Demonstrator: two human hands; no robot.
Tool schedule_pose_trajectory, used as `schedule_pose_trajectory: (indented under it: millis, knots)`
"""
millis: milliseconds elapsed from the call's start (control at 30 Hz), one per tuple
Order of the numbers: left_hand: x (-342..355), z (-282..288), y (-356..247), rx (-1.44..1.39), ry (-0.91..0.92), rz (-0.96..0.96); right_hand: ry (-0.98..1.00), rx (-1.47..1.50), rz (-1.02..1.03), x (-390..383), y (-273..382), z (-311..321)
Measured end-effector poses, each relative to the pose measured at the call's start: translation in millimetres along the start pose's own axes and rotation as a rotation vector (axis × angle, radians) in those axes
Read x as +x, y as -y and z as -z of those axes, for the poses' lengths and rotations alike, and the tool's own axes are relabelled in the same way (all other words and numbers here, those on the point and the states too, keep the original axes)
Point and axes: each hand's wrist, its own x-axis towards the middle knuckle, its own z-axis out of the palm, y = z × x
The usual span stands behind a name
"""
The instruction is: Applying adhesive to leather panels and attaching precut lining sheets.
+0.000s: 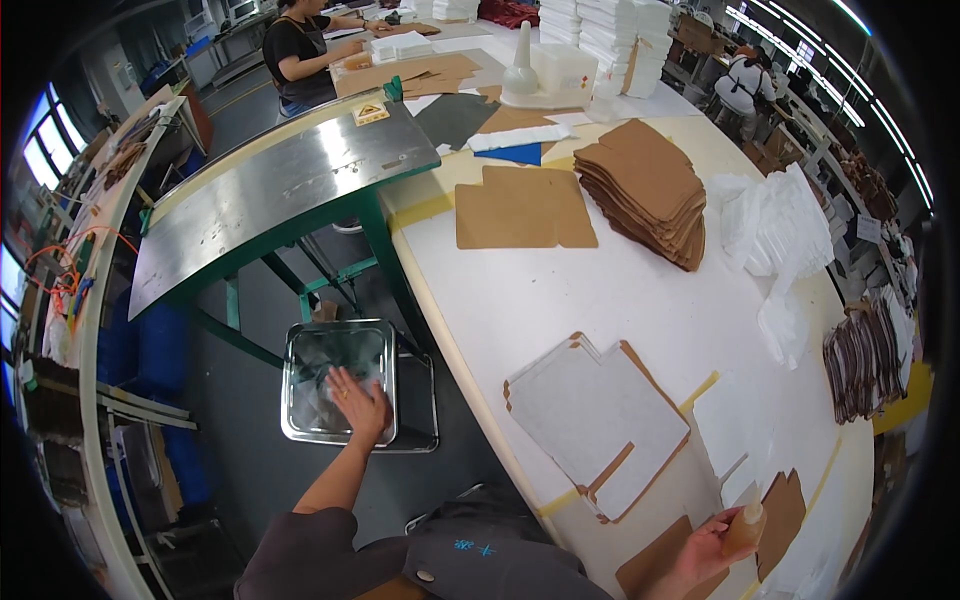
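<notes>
At your far left stands a green-framed table with a shiny metal top (290, 160). Nearer you, your left hand (360, 403) is over a square, round-cornered metal tray (305, 350), its fingers stretched out and holding nothing; blur makes it hard to say whether they touch the surface. On the white worktable (470, 320), a flat tan sheet (525, 208) lies beyond a pale panel with brown edges (600, 430), then a fanned stack of brown pieces (640, 180). Your right hand (706, 550) has its fingers closed round a small translucent bottle with amber contents (745, 530), near the table's front, beside a brown piece (785, 520).
</notes>
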Motion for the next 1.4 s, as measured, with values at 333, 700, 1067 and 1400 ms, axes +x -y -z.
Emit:
schedule_pose_trajectory:
  millis: [333, 700, 1067, 1400]
  knots:
    - [22, -11, -2, 0.237, -0.028, 0.332, -0.236, -0.013, 0.042, 64, -73, -17]
    - [24, -11, -5, 0.301, 0.012, 0.369, -0.136, -0.116, 0.024, 95, -88, 32]
    - [21, -17, -3, 0.350, -0.037, 0.335, -0.195, -0.071, 0.000, 99, -101, 20]
    - [23, -14, -5, 0.267, -0.064, 0.333, -0.271, -0.103, 0.041, 101, -108, 7]
